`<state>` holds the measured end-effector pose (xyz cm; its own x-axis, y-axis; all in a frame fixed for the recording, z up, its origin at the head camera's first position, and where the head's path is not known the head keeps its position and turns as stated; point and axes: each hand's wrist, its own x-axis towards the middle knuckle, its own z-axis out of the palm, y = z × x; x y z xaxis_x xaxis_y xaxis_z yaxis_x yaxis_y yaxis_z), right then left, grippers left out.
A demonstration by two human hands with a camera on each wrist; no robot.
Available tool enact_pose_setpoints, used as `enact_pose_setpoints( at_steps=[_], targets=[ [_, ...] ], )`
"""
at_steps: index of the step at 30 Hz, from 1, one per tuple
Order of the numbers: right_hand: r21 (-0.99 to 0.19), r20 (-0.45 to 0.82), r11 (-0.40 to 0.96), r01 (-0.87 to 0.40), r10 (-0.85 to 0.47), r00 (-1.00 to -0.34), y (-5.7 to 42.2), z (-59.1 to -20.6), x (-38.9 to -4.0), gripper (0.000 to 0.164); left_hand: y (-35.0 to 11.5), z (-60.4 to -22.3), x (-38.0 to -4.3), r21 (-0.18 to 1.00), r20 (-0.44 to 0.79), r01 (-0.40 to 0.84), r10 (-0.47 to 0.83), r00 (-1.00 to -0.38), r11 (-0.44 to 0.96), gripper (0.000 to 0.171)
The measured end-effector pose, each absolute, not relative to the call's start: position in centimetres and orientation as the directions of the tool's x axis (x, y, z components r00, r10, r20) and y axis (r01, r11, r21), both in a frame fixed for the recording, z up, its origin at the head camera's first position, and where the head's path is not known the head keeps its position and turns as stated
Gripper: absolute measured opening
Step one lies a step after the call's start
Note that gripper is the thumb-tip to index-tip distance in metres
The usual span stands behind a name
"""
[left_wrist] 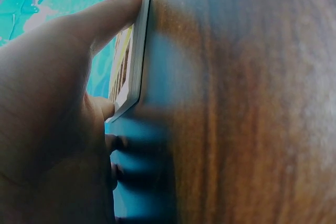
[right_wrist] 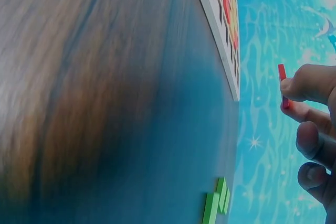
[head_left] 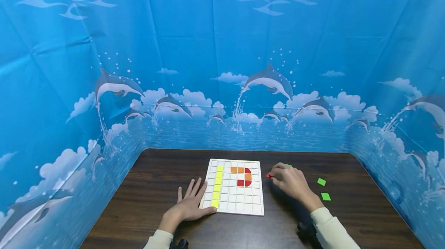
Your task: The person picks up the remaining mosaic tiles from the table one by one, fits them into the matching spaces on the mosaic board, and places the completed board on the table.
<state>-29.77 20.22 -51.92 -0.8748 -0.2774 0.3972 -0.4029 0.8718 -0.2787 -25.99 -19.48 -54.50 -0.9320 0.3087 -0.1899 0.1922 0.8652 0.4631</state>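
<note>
A white square grid board (head_left: 231, 202) lies on the dark wooden table. Yellow square tiles (head_left: 217, 188) form a column on its left side. Orange tiles (head_left: 237, 170) and red tiles (head_left: 240, 183), some with a rounded edge, make a hooked shape at the upper right. My left hand (head_left: 189, 205) rests at the board's lower left corner, fingers spread, with the thumb (left_wrist: 123, 11) on its near edge. To the right of the board, my right hand (head_left: 290, 181) pinches a small red tile (right_wrist: 282, 72) between thumb and finger, raised above the table.
Two green tiles (head_left: 321, 181) (head_left: 325, 196) lie to the right of my right hand. Another green tile (head_left: 288, 165) shows partly behind that hand. A blue cloth (head_left: 215, 48) printed with dolphins surrounds the table (head_left: 174, 160) at the back and sides.
</note>
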Motion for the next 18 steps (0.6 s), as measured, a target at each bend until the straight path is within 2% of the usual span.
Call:
enact_pose_setpoints(
  at_steps=[11,18],
  targets=[
    [-0.265,0.433,0.855,-0.446,-0.308,-0.847,18.4,-51.9,-29.9,0.013,-19.7,-55.4,-26.3,0.476,-0.174,0.198,0.313,-0.934,0.857,0.117],
    [-0.272,0.425,0.840,-0.470,-0.333,-0.842,17.2,-51.7,-30.0,0.011,-19.6,-55.1,-26.3,0.445,-0.191,0.181,0.290,-0.938,0.877,0.112]
  ],
)
